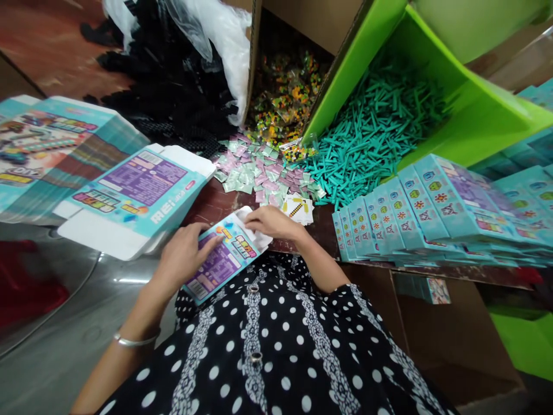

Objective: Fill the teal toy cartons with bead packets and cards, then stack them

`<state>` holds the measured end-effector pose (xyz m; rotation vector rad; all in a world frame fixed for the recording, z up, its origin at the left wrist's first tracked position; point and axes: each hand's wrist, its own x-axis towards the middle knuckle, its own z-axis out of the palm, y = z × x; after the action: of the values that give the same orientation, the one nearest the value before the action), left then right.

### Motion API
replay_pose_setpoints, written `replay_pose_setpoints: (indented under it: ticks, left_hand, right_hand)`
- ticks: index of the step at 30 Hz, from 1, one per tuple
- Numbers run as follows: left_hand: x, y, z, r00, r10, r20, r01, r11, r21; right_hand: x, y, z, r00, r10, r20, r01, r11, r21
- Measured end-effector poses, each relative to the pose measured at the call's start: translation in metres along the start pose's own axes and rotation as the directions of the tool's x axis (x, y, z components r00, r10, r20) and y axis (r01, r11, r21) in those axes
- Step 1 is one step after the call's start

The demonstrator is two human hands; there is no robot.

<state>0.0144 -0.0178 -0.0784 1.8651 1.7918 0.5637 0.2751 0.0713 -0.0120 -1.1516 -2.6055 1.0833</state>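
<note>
A small printed carton (pixel 224 256) lies between the person's two hands at the near edge of the surface (pixel 216 202), just in front of the polka-dot blouse. The left hand (pixel 184 253) rests on the carton's left half with its fingers laid loosely over the printed face, pressing rather than clenching; the right hand (pixel 272 222) curls its fingers on the white flap at the carton's far end, pinching it. The carton's long axis runs on a diagonal, from its near end low at the left to the open white flaps up at the right. Its face is turquoise with a purple text panel and bright lettering (the words are too small to read). To the left lie a larger flattened box (pixel 133 196) of the same design and a stack of flat printed sheets (pixel 52 150). Beyond the hands sit a scatter of pale pink and green sachets (pixel 259 170), a small pile of cards (pixel 299 208) and a heap of teal sticks (pixel 375 132) spilling from a green bin (pixel 479 109). To the right, a row of finished turquoise boxes (pixel 432 213) leans overlapped.
</note>
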Motion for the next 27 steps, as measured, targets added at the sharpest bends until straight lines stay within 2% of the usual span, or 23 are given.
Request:
replay_pose_setpoints:
  ticks: [2, 4, 5, 6, 7, 9, 10, 12, 14, 16, 20, 25, 27]
  left_hand:
    - [0.0, -0.006, -0.006, 0.997, 0.017, 0.078, -0.008, 0.994, -0.112]
    - [-0.001, -0.01, -0.015, 0.988, 0.031, 0.152, 0.003, 0.976, -0.217]
    - [-0.001, -0.012, -0.02, 0.982, 0.037, 0.186, 0.012, 0.967, -0.256]
    - [-0.002, -0.013, -0.025, 0.976, 0.034, 0.213, 0.028, 0.96, -0.279]
    - [-0.002, -0.014, -0.03, 0.972, 0.016, 0.234, 0.054, 0.955, -0.29]
    - [-0.001, -0.014, -0.037, 0.967, -0.041, 0.251, 0.116, 0.949, -0.294]
    - [0.001, -0.013, -0.039, 0.969, -0.068, 0.238, 0.139, 0.946, -0.292]
    - [0.006, -0.009, -0.039, 0.978, -0.097, 0.187, 0.15, 0.945, -0.292]
    - [0.013, -0.005, -0.036, 0.986, -0.088, 0.139, 0.126, 0.948, -0.291]
    - [0.021, 0.001, -0.032, 0.99, -0.073, 0.123, 0.106, 0.952, -0.287]
    - [0.036, 0.008, -0.025, 0.984, -0.048, 0.172, 0.101, 0.942, -0.319]
    - [0.046, 0.001, -0.02, 0.963, -0.073, 0.261, 0.176, 0.9, -0.399]
    - [0.048, -0.001, -0.018, 0.962, -0.079, 0.26, 0.184, 0.894, -0.409]
  right_hand:
    - [0.001, -0.002, 0.005, 0.986, -0.085, 0.147, 0.073, 0.994, 0.084]
    - [0.0, -0.001, 0.002, 0.981, -0.089, 0.174, 0.065, 0.988, 0.139]
    - [-0.001, 0.001, -0.002, 0.992, -0.045, 0.118, 0.028, 0.991, 0.134]
    - [-0.002, 0.004, -0.008, 0.999, 0.026, 0.019, -0.028, 0.995, 0.1]
    - [-0.002, 0.008, -0.016, 0.988, 0.109, -0.112, -0.105, 0.994, 0.035]
    - [0.0, 0.017, -0.033, 0.91, 0.24, -0.337, -0.31, 0.935, -0.171]
    - [0.002, 0.022, -0.04, 0.881, 0.284, -0.38, -0.403, 0.869, -0.286]
    - [0.009, 0.031, -0.05, 0.869, 0.352, -0.349, -0.487, 0.739, -0.466]
    - [0.015, 0.037, -0.053, 0.879, 0.38, -0.289, -0.477, 0.692, -0.542]
    - [0.021, 0.041, -0.051, 0.89, 0.365, -0.274, -0.456, 0.699, -0.55]
    - [0.027, 0.044, -0.045, 0.912, 0.327, -0.25, -0.411, 0.734, -0.541]
    - [0.03, 0.052, -0.043, 0.92, 0.313, -0.237, -0.391, 0.776, -0.494]
    - [0.031, 0.054, -0.044, 0.919, 0.321, -0.227, -0.393, 0.783, -0.482]
